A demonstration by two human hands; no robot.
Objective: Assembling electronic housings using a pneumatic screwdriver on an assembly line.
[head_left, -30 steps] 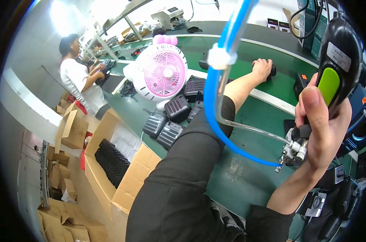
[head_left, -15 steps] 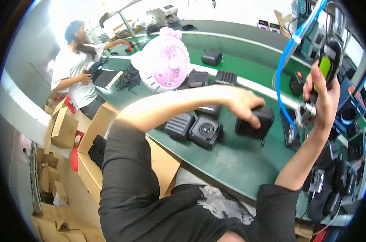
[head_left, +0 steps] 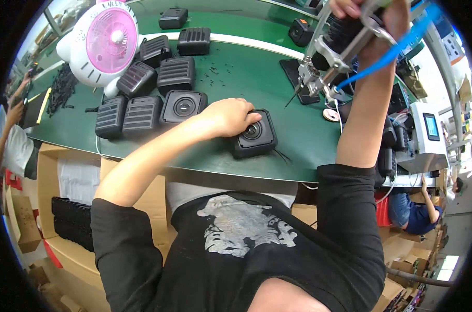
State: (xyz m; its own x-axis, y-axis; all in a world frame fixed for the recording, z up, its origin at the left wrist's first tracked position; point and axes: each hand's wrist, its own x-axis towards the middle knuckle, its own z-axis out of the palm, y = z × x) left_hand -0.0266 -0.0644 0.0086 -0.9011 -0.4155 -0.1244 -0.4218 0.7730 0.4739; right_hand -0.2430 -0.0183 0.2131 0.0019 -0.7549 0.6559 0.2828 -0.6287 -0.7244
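My left hand (head_left: 230, 118) is closed over the upper left side of a black box-shaped speaker (head_left: 264, 139), fingers on its round centre. The speaker rests on the green bench near the front edge, and a thin black cord trails from its lower right. My right hand (head_left: 394, 18), partly cut off by the top edge, is wrapped round a powered screwdriver (head_left: 345, 34) with a metal nozzle bracket and a blue hose. The screwdriver's tip hangs above the bench, apart from the speaker. Left of my left hand sits another speaker (head_left: 184, 105), its round face up.
Several black ribbed boxes (head_left: 142, 115) stand grouped at the left. Behind them is a pink and white fan (head_left: 111, 44). Small dark scraps lie mid-bench. An open carton (head_left: 72, 255) sits below left, a device with a screen (head_left: 425, 138) at right. People are at both sides.
My view has swung rightward. My left hand has brought the speaker toward the front edge, its round face now showing. The screwdriver stays in my right hand, now tilted.
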